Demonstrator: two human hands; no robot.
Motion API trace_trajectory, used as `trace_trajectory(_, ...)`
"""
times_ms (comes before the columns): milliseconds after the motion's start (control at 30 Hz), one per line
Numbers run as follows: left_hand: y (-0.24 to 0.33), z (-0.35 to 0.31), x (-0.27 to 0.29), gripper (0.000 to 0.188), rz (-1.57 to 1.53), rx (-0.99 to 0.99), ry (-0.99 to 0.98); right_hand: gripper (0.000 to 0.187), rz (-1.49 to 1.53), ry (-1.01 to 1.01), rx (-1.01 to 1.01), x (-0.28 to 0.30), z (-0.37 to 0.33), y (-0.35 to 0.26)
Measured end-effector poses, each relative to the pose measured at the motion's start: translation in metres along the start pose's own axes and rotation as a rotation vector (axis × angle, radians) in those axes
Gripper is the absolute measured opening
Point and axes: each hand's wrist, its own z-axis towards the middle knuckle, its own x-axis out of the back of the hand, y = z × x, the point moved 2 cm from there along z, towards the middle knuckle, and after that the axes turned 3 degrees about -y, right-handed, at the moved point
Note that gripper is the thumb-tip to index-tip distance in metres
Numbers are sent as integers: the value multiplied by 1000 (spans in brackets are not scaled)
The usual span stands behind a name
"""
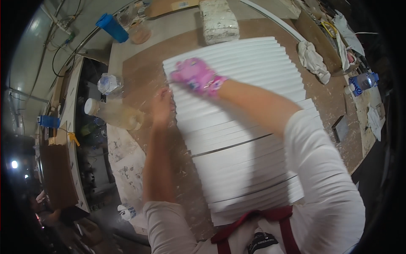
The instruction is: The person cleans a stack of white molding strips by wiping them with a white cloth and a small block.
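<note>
White ridged strips [226, 122] lie side by side across a brown board [141, 70], beneath the person's right forearm. The right hand [193, 76], in a pink patterned glove, is over their far left part; blur hides its fingers, so I cannot tell whether it grips or lies flat. The bare left hand [162, 105] is at their left edge, fingers bent, any pinch unclear. Near it stands a cloudy bottle [118, 114]; a whitish block [219, 23] sits just beyond the strips, a crumpled cloth [314, 61] to their right
</note>
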Motion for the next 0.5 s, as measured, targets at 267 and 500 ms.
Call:
trace_trajectory(267, -3, 2, -1, 38, -49, -5, -44, 25, 663, -169, -553, 35, -60, 83)
trace_trajectory(500, 2, -4, -2, 37, -84, -24, -35, 33, 44, -73, -68, -9, 27, -4)
